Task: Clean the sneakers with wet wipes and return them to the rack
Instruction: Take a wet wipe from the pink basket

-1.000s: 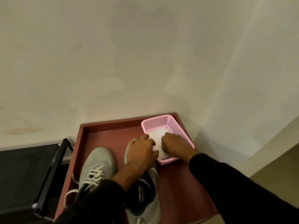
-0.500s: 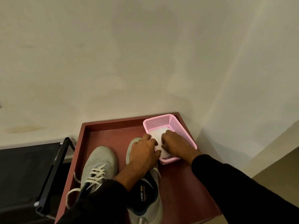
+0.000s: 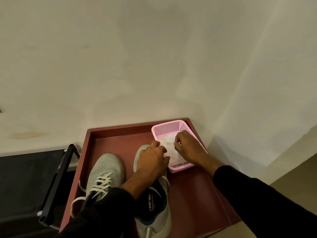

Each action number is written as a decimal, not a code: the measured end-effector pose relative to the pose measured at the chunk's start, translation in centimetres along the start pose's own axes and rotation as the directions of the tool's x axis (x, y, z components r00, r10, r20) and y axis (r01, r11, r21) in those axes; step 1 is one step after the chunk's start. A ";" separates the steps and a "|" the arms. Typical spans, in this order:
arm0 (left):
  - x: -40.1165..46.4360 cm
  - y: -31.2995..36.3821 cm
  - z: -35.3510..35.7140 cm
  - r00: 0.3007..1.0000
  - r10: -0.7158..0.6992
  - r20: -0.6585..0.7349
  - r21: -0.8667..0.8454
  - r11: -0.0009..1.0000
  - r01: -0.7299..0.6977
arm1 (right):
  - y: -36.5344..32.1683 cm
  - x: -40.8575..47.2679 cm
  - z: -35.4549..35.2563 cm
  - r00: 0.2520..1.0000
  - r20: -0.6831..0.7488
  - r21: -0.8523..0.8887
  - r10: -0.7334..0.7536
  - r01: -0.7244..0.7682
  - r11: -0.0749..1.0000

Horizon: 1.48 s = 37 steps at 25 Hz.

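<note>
a: both your hands are at the pink perforated plastic basket [image 3: 169, 128] in the far right corner of the dark red tray-like tabletop [image 3: 193, 194]. your right hand [image 3: 188, 147] is curled narrow, fingertips pinching at the white sheet of wet wipe [image 3: 169, 146] inside the basket. your left hand [image 3: 152, 161] is bent at the basket's near left rim, fingers pressing the wipe's edge; whether it truly grips the wipe, i cannot tell.

b: and the sneakers?

a: the pair sits on the same tabletop. the left light grey mesh sneaker with white laces [image 3: 105, 172] lies clear just beside its mate; the right light grey sneaker with the dark insole [image 3: 154, 212] is under your left forearm, its toe close to the basket.

b: what could go wrong?

a: the wipe looks thin, damp and limp, so it may cling to sheets beneath and you'd lift several, or tear it if you pull from one corner. the basket seems light, stiff plastic on a smooth surface; a sharp tug could drag or tip it toward the near sneaker. your left sleeve rests over the laces, so drawing that arm back carelessly could snag them.

b: anything about the shoes themselves?

a: the knit uppers are porous and soft. i judge they'll soak moisture rather than shed it, so scrubbing hard may push dirt in.
</note>
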<state>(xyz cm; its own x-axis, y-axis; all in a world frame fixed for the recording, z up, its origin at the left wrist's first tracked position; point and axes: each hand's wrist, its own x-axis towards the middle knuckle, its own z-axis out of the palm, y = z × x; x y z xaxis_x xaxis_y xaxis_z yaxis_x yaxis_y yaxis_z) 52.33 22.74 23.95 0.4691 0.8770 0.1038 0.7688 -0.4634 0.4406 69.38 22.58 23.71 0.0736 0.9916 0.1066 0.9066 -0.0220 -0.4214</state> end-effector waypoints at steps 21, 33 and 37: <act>0.2 3.6 -7.8 0.928 -0.277 0.249 -0.886 0.323 0.334 | -6.1 -6.2 -4.1 0.823 0.071 0.861 0.564 -0.336 0.382; -11.6 1.3 -13.8 0.966 -0.143 0.217 -0.919 0.305 0.252 | -13.8 -12.7 -5.2 0.939 0.202 0.978 0.280 -0.208 -0.007; -13.5 -1.4 -13.4 0.962 -0.239 0.132 -0.935 0.294 0.201 | -15.7 -13.1 -3.8 0.961 0.184 0.947 0.208 -0.230 0.224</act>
<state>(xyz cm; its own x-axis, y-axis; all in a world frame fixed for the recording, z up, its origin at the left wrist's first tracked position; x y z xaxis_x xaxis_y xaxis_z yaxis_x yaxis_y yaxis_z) 39.05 13.22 33.91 0.3251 0.9377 -0.1229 -0.0862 0.1588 0.9835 55.73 9.47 32.37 0.1833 0.9714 -0.1509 -0.2070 -0.1119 -0.9719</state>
